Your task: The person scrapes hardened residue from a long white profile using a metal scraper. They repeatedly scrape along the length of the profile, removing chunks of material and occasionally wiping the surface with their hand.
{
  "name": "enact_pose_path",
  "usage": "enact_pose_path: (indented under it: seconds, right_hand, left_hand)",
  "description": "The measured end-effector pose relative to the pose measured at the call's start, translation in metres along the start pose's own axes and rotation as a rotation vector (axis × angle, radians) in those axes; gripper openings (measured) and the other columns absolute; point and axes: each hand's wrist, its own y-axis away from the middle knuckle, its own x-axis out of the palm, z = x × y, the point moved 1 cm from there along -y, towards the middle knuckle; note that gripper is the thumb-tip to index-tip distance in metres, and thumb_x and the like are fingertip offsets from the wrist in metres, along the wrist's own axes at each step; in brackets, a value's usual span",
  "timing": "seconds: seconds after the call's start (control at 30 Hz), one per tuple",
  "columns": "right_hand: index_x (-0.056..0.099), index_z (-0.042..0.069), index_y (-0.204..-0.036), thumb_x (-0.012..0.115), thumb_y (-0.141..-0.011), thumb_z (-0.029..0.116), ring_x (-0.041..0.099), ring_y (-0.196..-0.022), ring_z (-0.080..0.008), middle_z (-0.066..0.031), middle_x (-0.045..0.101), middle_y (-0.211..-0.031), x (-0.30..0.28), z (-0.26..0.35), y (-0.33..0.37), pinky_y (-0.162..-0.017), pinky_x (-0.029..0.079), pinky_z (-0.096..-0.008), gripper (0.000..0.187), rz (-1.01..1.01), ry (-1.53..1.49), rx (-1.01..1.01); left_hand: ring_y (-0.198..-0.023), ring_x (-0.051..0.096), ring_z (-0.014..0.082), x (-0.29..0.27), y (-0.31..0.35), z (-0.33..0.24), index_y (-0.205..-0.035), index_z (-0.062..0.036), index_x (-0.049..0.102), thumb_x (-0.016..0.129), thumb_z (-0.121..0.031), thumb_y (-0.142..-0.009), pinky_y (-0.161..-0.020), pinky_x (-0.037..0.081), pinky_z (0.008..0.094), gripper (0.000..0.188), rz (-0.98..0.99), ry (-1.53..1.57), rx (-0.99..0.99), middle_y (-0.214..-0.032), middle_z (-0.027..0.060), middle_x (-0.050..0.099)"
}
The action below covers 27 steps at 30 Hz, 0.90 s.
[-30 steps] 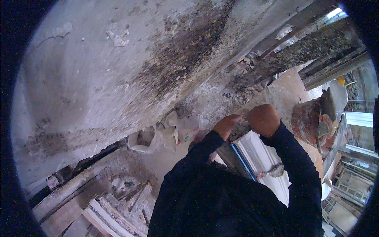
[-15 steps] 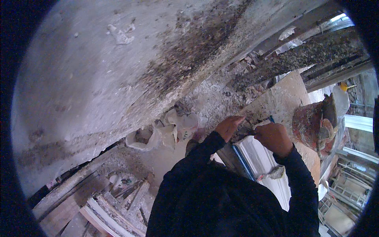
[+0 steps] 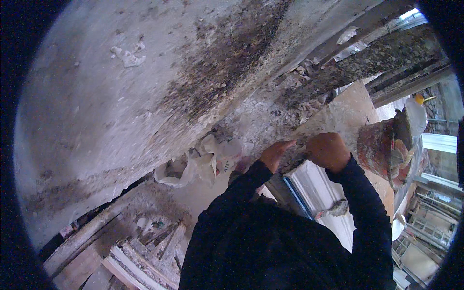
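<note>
A long white moulding (image 3: pixel 314 181) with ridged sides and a blue edge lies in front of my body, a grey lump of plaster (image 3: pixel 337 209) resting on it. Just past its far end, my right hand (image 3: pixel 328 151) is closed in a fist. Whatever it grips is hidden behind the fingers. My left hand (image 3: pixel 276 153) is to the left, fingers stretched out and pointing toward the right hand. It appears to hold nothing, and a small gap separates the two hands. Beneath them lies a beige board (image 3: pixel 345 113) dusted with debris.
A plaster-caked red bucket (image 3: pixel 377 145) stands tilted in view at the right. On the left are a crumpled white plastic bag (image 3: pixel 208 162) and stacked moulding strips (image 3: pixel 137 268). A stained wall (image 3: pixel 121 96) fills the upper left; a rough dark beam (image 3: pixel 377 60) crosses the upper right.
My right hand has moved slightly up and left, away from the moulding's end. A bit of blue seen beside that fist before is now out of sight. My left hand has barely shifted.
</note>
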Motion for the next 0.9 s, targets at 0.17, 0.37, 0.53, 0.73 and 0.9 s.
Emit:
enact_pose_path:
  seconds: [0.17,0.37,0.53,0.73,0.9]
  right_hand:
    - [0.058,0.008,-0.058,0.057,-0.056,0.019,0.057,-0.053,-0.0305,-0.0118,0.056,-0.056,0.000,-0.002,0.003,-0.047,0.044,-0.0391,0.011,-0.012,-0.001,-0.004]
    - [0.058,0.008,-0.056,0.057,-0.055,0.020,0.057,-0.054,-0.0296,-0.0109,0.055,-0.056,-0.020,0.007,-0.013,-0.047,0.043,-0.0396,0.013,-0.021,0.043,-0.001]
    - [0.056,0.011,-0.054,0.057,-0.057,0.021,0.054,-0.050,-0.0294,-0.0099,0.054,-0.052,-0.002,0.009,-0.014,-0.045,0.040,-0.0403,0.011,-0.109,0.047,-0.041]
    - [0.057,0.010,-0.055,0.056,-0.057,0.020,0.055,-0.051,-0.0290,-0.0106,0.055,-0.054,-0.006,0.018,-0.009,-0.045,0.041,-0.0391,0.010,0.028,0.061,0.046]
    - [0.058,0.008,-0.057,0.056,-0.060,0.017,0.057,-0.052,-0.0288,-0.0117,0.057,-0.057,-0.008,0.024,0.002,-0.046,0.043,-0.0397,0.009,-0.022,0.024,0.042]
  left_hand:
    - [-0.117,0.042,0.0278,0.002,0.000,0.003,-0.127,-0.0052,0.041,0.023,-0.037,-0.092,-0.101,0.028,0.0335,0.051,-0.039,0.062,0.056,-0.127,0.0141,0.045]
    - [-0.116,0.043,0.0271,-0.002,0.002,-0.010,-0.122,-0.0055,0.048,0.031,-0.037,-0.089,-0.101,0.029,0.0341,0.049,-0.078,0.084,-0.024,-0.125,0.0140,0.047]
    - [-0.112,0.045,0.0292,0.004,0.004,-0.002,-0.124,-0.0053,0.043,0.016,-0.037,-0.094,-0.098,0.032,0.0355,0.051,-0.110,-0.010,0.110,-0.121,0.0137,0.049]
    - [-0.118,0.041,0.0276,0.004,0.002,-0.001,-0.124,-0.0040,0.045,0.023,-0.042,-0.091,-0.102,0.026,0.0348,0.055,-0.078,0.189,-0.019,-0.126,0.0154,0.046]
    - [-0.118,0.042,0.0285,0.004,-0.003,-0.003,-0.125,-0.0048,0.044,0.026,-0.037,-0.090,-0.102,0.028,0.0345,0.051,-0.044,0.003,0.025,-0.125,0.0158,0.046]
